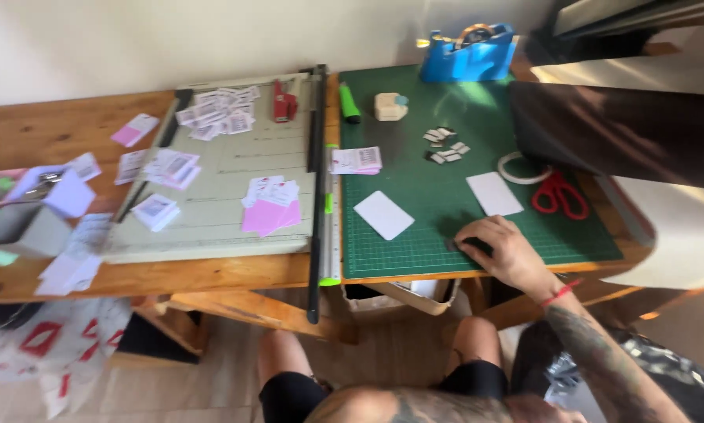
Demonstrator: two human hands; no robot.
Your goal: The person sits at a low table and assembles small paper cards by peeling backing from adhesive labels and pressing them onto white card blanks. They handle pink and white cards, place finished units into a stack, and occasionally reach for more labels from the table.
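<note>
One hand shows: your right hand (pixel 502 251) lies flat on the green cutting mat (pixel 415 227), its grip apparently pressing something small and dark (blurred). The nearby white card (pixel 383 214) looks light, thin and slippery; lift it by an edge.

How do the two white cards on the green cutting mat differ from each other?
The left white card lies turned like a diamond, with a corner toward the person; the right white card lies nearly straight, only slightly tilted. The left white card sits alone on the open green cutting mat; the right white card lies close beside the red scissors. The right hand rests nearer the right white card. Both are blank, rectangular and flat.
</note>
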